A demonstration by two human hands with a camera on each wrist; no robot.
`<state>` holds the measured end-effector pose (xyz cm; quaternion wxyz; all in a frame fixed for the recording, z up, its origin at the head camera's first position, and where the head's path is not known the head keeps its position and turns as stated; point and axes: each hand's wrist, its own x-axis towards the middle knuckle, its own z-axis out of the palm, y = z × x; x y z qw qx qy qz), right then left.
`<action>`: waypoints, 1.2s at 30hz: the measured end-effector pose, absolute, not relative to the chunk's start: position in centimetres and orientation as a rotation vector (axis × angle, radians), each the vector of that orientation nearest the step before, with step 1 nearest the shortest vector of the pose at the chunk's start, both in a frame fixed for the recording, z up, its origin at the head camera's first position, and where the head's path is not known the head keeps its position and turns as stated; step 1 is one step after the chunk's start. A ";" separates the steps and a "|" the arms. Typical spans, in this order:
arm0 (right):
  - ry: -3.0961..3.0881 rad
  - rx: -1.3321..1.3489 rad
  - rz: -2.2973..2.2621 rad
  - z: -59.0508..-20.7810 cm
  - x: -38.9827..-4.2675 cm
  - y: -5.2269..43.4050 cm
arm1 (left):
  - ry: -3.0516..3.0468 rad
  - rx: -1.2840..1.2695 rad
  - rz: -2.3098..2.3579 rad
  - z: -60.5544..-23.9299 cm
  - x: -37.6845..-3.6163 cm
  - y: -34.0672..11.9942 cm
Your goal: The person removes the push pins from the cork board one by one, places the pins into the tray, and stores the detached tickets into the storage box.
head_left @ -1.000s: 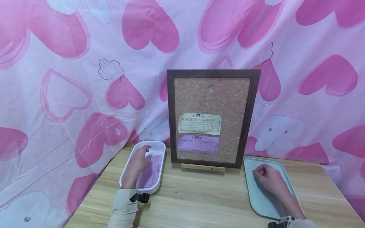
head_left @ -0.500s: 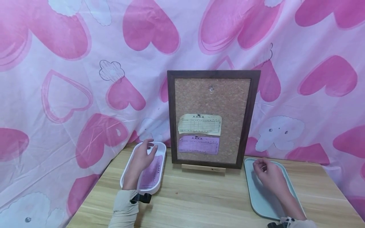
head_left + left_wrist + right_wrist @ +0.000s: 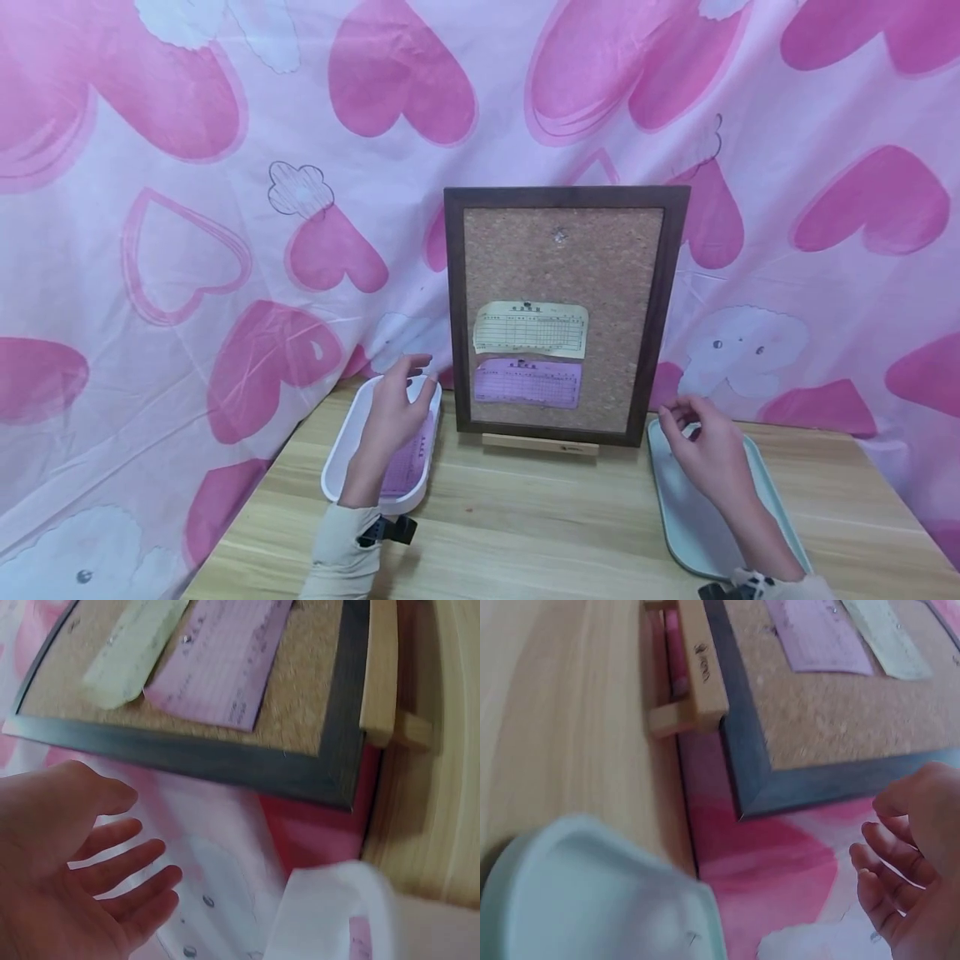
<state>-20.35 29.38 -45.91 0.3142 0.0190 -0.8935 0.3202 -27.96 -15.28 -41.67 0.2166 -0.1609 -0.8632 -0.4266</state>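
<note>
Released — left hand (image 3: 395,406) fingers spread above white tray (image 3: 343,450); purple slip (image 3: 411,464) inside, long axis front-to-back; right hand (image 3: 701,443) grip unclear.

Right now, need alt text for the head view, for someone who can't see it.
A person's left hand hovers open above a white tray holding a purple slip, while the right hand is raised over a pale green tray. Between them a framed cork board stands on a wooden table, backed by heart-print cloth.

head: frontal, far | wrists: close, oblique | shared: cork board (image 3: 562,312)
</note>
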 end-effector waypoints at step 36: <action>-2.196 0.479 0.775 -38.9 -24.4 22.2 | -2.101 -0.554 -1.203 -37.6 -30.1 -8.7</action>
